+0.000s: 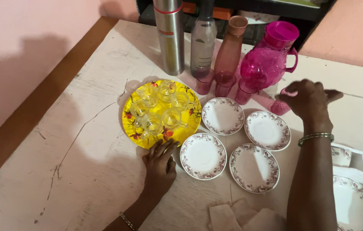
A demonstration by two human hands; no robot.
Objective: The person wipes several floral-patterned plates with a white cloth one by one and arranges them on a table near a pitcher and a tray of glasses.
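Four small white plates (222, 115) with brown rims lie in square on surface (83, 171). Six clear glass cups (151, 123) sit on yellow tray (132, 128). Left hand (160, 164) flat, open, fingertips touching tray edge. Right hand (307, 100) closed around pink tumbler (281, 106) beside pink jug (269, 60). Looks like setting-out step; next, tumbler needs free spot. Three more pink tumblers (225, 83), three tall bottles (171, 36) behind.

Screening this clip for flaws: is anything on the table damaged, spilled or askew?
The tabletop is cracked and scuffed, with long cracks left of the yellow tray. No spill shows. The small clear cups, four saucers and pink jug stand in order.
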